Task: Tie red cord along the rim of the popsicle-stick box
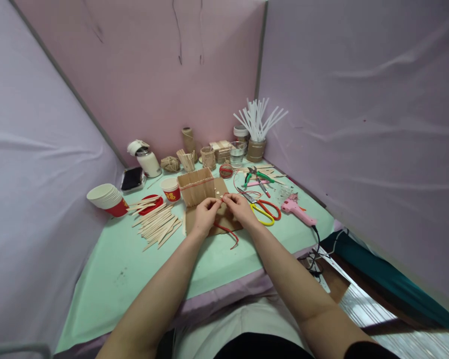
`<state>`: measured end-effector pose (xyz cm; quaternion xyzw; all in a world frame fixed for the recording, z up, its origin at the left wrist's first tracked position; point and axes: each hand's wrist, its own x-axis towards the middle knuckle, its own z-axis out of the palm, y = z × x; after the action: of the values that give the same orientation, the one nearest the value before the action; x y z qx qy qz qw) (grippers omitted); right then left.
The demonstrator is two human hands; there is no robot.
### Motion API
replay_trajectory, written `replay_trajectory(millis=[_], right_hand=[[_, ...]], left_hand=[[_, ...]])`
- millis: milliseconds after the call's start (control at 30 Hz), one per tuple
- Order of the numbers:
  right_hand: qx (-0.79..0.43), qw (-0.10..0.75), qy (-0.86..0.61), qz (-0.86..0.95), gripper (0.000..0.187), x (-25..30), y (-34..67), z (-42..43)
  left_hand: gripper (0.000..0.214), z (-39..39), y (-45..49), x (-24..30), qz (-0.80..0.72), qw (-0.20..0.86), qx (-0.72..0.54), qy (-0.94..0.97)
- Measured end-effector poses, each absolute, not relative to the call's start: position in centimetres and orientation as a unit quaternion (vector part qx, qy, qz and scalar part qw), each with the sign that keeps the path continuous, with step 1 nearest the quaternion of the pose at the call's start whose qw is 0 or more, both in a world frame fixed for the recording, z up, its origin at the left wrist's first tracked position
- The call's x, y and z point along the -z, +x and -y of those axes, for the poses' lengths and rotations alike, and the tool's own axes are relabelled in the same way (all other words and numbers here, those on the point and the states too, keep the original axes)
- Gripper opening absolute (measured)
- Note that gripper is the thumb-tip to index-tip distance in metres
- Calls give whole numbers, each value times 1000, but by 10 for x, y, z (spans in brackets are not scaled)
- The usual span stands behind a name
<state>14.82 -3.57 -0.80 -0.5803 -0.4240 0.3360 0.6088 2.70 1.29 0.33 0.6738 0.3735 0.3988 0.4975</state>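
My left hand (206,214) and my right hand (238,207) meet fingertip to fingertip over a brown cardboard sheet (196,224). Both pinch a red cord (228,231), whose thicker, braided-looking end trails below my left hand onto the green table. A thin red strand (236,182) loops from beyond my right hand toward a ball of red yarn (226,171). Just past my fingers stands a box of wooden craft sticks (197,187) with a red line along its rim. Scissors (264,208) with red and yellow handles lie beside my right hand.
Loose craft sticks (159,227), a red dish (151,204) and paper cups (107,198) are at left. Green-handled pliers (258,175) and a corded pink glue gun (298,212) lie at right. Jars, twine and white sticks (260,119) line the back.
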Motion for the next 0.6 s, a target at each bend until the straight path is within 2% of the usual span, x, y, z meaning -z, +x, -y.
replay_trajectory(millis=[200, 600], right_hand=[[-312, 618, -593, 411, 29, 7, 148, 36], [-307, 609, -597, 421, 26, 5, 146, 38]], left_hand=[[20, -14, 28, -2, -362, 531, -408, 649], [23, -14, 27, -2, -338, 532, -406, 662]])
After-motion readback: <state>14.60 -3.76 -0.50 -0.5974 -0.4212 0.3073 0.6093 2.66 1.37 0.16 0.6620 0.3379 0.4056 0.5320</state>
